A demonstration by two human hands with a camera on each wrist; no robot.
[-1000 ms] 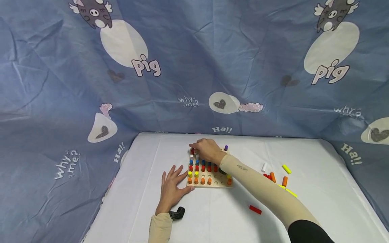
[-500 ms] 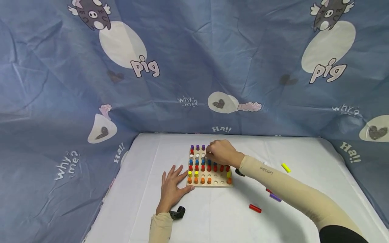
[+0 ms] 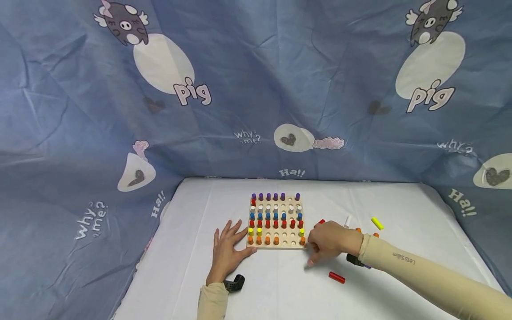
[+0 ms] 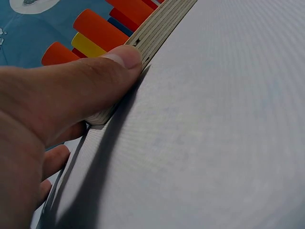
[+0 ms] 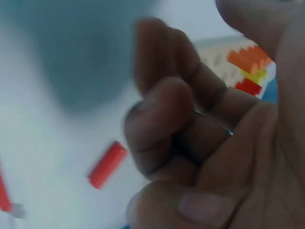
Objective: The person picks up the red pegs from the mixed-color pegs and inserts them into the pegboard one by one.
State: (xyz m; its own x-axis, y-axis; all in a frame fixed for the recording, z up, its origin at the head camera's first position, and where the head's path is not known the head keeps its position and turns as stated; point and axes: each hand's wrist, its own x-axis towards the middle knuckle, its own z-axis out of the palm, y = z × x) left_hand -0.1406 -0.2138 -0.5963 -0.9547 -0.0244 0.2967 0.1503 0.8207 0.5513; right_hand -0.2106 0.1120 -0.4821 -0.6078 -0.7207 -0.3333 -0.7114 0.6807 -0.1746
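Note:
A wooden pegboard [image 3: 276, 247] holds rows of purple, white, blue, red, yellow and orange pegs, with several bare holes. My left hand [image 3: 228, 253] touches its near left corner, fingers spread and straight, thumb along the front edge. In the left wrist view, the thumb [image 4: 95, 76] presses the layered wooden edge below orange pegs. Just right of the board, my right hand [image 3: 332, 240] hovers with loosely bent fingers. The right wrist view shows nothing between these fingers. A loose red peg [image 3: 337, 277] lies in front of this hand; another red peg [image 3: 320, 223] lies behind it.
On the white tabletop [image 3: 280, 289], a white peg [image 3: 348, 221], a yellow peg [image 3: 377, 223] and orange pegs [image 3: 376, 234] lie at the right, partly hidden by my arm. A blue printed cloth [image 3: 240, 89] hangs behind the table.
My right hand has gone from the board's back left, across its middle, to the table on the right, uncovering the purple and white rows. My left hand stays at the corner.

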